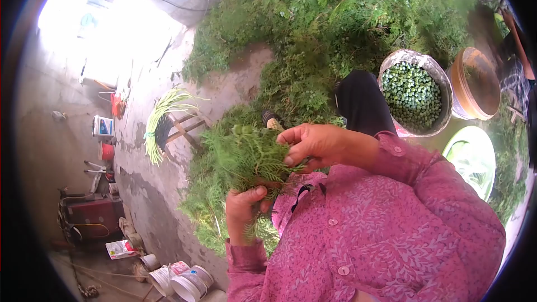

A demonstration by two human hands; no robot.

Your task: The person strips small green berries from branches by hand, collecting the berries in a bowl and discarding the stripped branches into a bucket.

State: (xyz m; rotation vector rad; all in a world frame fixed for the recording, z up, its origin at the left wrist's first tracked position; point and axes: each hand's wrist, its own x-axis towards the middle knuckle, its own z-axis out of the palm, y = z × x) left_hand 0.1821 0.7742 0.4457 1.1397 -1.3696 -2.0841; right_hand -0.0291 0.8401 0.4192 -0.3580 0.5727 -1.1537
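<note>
My left hand (245, 207) is closed around a bunch of green conifer sprigs (240, 159), thumb on top. My right hand (316, 146) pinches the foliage at the right side of the same bunch, thumb against fingers. Whether a small cone sits between those fingertips, I cannot make out. Both hands are in front of the pink patterned shirt (358, 229). Beyond my dark-trousered knee (366, 100) stands a bucket (386, 72) filled with small round green cones (413, 95).
A big heap of cut conifer branches (335, 17) covers the floor. Beside the cone bucket are another bucket (458, 86) and a pale green basin (470, 156). A stool (182, 128) carries long green stalks (154, 128). White buckets (187, 285) stand lower left. Another person's arm (520, 45) shows at right.
</note>
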